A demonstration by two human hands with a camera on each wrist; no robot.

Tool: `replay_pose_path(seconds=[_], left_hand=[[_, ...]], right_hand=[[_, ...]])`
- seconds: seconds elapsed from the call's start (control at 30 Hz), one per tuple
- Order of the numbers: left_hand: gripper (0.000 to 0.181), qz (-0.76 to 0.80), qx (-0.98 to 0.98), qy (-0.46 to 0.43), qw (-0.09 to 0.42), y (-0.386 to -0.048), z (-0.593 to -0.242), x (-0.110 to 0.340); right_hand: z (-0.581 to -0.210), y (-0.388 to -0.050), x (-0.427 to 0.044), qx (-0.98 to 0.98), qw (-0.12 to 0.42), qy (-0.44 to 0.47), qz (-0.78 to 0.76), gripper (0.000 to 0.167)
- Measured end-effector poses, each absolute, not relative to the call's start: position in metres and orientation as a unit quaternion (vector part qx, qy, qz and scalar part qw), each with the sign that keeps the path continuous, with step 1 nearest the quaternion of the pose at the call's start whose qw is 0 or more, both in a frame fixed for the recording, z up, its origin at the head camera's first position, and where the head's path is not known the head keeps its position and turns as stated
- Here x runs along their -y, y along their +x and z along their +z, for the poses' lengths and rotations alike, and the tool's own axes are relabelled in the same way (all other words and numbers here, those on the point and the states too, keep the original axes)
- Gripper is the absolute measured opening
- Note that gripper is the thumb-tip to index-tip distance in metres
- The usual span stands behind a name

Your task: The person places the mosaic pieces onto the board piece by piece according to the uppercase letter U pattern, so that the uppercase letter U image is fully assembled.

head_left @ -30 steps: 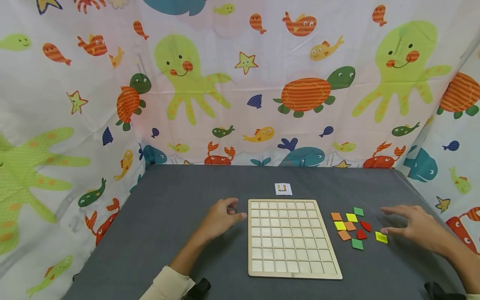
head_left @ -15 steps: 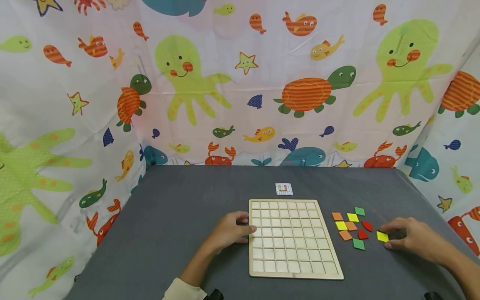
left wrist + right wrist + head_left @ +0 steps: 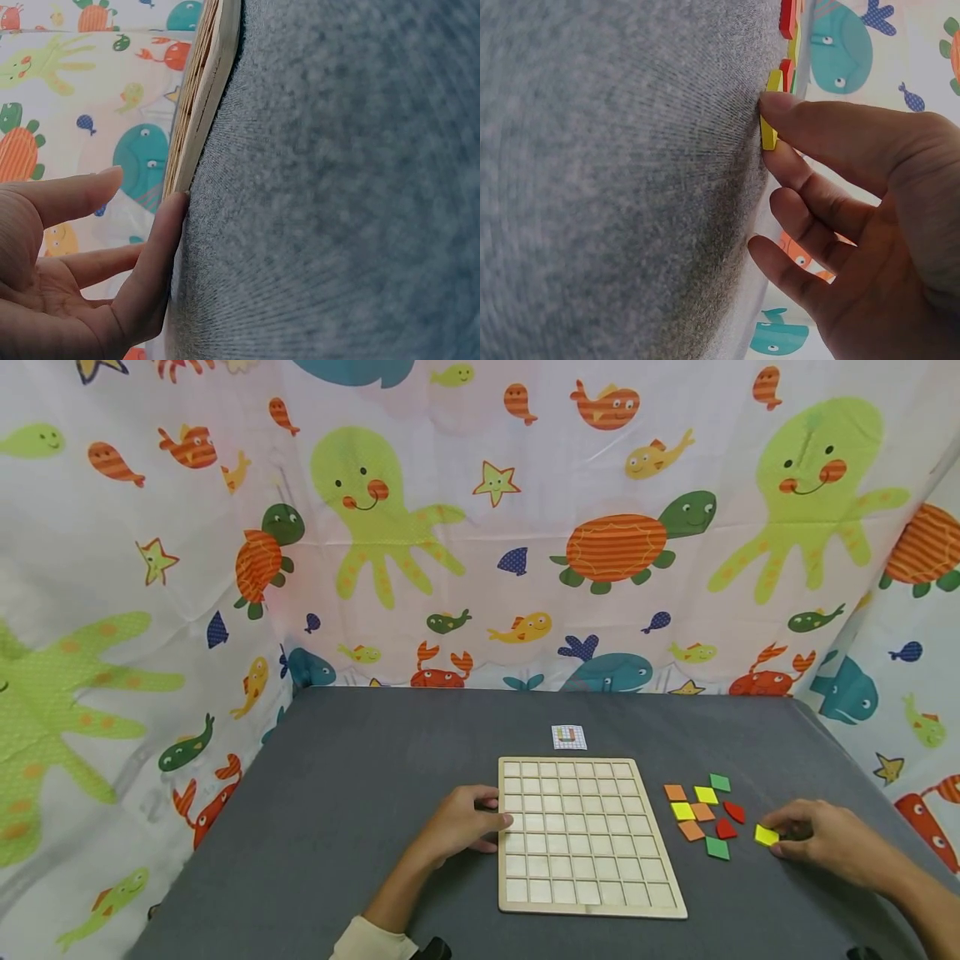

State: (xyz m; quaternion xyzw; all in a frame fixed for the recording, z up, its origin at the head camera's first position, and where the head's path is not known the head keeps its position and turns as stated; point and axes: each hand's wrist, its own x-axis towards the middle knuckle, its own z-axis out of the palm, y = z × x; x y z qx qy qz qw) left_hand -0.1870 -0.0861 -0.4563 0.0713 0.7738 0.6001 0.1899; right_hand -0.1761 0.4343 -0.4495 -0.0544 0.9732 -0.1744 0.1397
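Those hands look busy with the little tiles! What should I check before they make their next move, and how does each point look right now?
1. Yellow tile pinched by the right hand: ok.
2. Tile lifted off the dark cloth: cannot tell.
3. Left hand touching the left edge of the board: ok.
4. Loose tiles sorted by color: not ok; orange, yellow, green and red are mixed.
5. Pattern on the small card readable in detail: cannot tell; too small.
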Motion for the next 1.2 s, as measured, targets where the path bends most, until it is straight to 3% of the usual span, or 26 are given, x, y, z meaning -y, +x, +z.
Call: replay_pose_path(seconds=[0.4, 0.93, 1.2], left_hand=[[0.064, 0.607, -0.767, 0.068, 0.196, -0.187, -0.457, 0.086], [0.073, 0.603, -0.769, 0.082, 0.195, -0.184, -0.459, 0.084], [0.076, 0.595, -0.777, 0.085, 0.188, -0.183, -0.458, 0.085]], right_hand=[[-0.442, -0.175, -0.426, -0.975, 0.127, -0.064, -0.173, 0.035], [-0.431, -0.19, -0.373, -0.974, 0.075, -0.1, -0.188, 0.039], [-0.429, -0.196, -0.341, -0.964, 0.048, -0.138, -0.223, 0.029]])
